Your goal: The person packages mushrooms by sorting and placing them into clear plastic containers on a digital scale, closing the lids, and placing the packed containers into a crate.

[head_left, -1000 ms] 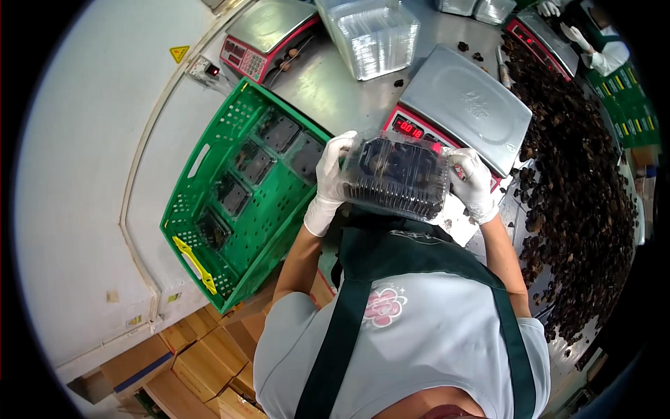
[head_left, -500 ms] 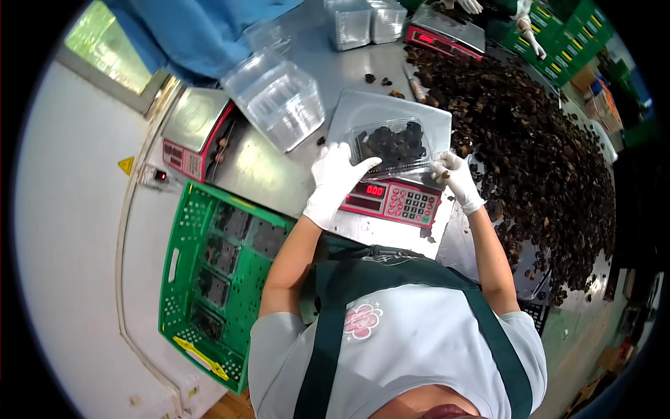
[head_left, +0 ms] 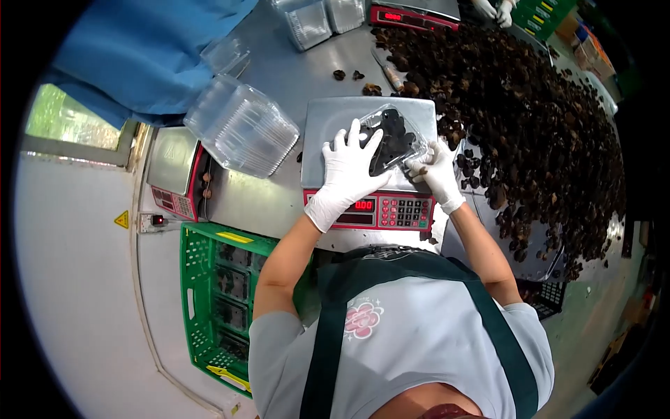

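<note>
A clear plastic clamshell container [head_left: 398, 140] holding dark dried mushrooms sits turned at an angle over the steel plate of a red digital scale [head_left: 370, 211]. The scale's display reads 0.00. My left hand [head_left: 349, 167], in a white glove, lies with fingers spread against the container's left side. At its lower right corner, my gloved right hand [head_left: 441, 174] has its fingers curled and pinched on the container's edge. A small brownish bit shows by those fingertips; whether it is held is unclear.
A heap of dark mushrooms [head_left: 502, 119] covers the table's right side. Stacked clear containers [head_left: 244, 129] stand left, near a second scale [head_left: 173, 164]. A green crate [head_left: 190, 279] with filled packs is lower left. A knife [head_left: 391, 75] lies behind. Another person's gloved hands [head_left: 497, 10] show at the far edge.
The container has turned on the scale, its right side swinging upward. My left hand has spread its fingers over its left side; my right hand stays at its corner. The view has shifted.
</note>
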`<act>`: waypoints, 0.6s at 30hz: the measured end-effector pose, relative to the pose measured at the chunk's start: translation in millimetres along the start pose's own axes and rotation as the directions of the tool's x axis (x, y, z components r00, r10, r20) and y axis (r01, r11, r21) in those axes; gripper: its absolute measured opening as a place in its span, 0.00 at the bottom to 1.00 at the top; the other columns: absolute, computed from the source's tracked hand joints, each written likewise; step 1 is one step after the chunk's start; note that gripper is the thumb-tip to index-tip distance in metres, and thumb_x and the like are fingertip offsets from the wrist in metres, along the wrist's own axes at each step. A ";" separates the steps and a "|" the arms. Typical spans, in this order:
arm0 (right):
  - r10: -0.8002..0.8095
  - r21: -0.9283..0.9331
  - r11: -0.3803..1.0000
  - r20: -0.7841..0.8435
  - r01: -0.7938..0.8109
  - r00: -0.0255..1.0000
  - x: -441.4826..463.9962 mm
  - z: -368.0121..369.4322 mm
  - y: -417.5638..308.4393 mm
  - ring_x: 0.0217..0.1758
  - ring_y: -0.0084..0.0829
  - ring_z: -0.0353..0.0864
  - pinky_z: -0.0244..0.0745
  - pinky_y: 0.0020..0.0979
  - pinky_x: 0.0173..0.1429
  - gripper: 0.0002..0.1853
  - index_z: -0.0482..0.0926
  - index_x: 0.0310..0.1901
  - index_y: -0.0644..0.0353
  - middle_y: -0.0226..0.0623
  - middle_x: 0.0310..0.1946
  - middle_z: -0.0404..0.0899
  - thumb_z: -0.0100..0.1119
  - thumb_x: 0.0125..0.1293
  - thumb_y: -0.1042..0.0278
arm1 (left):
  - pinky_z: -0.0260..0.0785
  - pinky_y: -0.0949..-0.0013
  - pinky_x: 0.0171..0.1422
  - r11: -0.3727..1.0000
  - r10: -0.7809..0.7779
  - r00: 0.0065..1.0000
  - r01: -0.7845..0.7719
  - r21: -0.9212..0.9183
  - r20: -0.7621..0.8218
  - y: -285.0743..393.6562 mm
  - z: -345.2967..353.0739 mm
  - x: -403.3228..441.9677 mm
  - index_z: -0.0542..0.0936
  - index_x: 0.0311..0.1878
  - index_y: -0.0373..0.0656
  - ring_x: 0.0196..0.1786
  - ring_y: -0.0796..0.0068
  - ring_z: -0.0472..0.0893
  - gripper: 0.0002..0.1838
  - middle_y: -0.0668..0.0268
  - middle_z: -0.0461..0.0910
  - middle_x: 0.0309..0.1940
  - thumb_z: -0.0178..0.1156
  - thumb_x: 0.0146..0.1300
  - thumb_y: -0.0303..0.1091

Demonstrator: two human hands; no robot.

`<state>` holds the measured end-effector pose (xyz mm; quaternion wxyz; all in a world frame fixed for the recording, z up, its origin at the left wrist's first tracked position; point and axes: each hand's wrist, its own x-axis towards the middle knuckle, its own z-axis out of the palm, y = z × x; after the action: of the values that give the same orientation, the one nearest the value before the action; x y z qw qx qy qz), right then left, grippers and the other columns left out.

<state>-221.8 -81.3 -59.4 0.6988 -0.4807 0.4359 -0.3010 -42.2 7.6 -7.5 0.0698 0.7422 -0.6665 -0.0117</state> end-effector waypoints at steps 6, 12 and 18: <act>-0.064 -0.156 0.987 -0.116 0.046 0.991 3.4 5.5 0.3 0.21 0.18 0.74 0.70 0.19 0.24 0.28 0.66 0.57 0.69 0.31 0.26 0.78 0.67 0.54 0.79 | 0.59 0.46 0.61 1.000 0.027 0.999 -0.027 0.016 -0.022 -2.6 -1.7 1.1 0.70 0.66 0.59 0.63 0.50 0.64 0.38 0.52 0.61 0.66 0.62 0.50 0.58; -0.097 -0.077 0.992 -0.026 0.095 0.995 -3.7 3.3 -2.8 0.24 0.19 0.77 0.73 0.18 0.28 0.40 0.60 0.64 0.70 0.33 0.28 0.79 0.72 0.52 0.71 | 0.59 0.45 0.63 0.998 -0.059 0.998 0.059 -0.001 0.017 10.0 -7.3 3.0 0.67 0.68 0.58 0.64 0.46 0.64 0.38 0.48 0.59 0.67 0.60 0.54 0.61; -0.008 0.036 0.999 -0.019 0.009 1.000 -12.3 12.1 -10.4 0.27 0.22 0.81 0.76 0.20 0.28 0.54 0.42 0.71 0.75 0.37 0.29 0.80 0.74 0.51 0.72 | 0.60 0.42 0.61 0.996 -0.036 0.999 0.035 0.085 0.008 17.4 -4.3 -2.3 0.65 0.69 0.58 0.64 0.44 0.63 0.41 0.46 0.58 0.68 0.60 0.53 0.63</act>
<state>-216.4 -69.8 -43.9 0.7019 -0.4670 0.4350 -0.3164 -59.1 8.5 -1.4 0.0347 0.7560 -0.6535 0.0121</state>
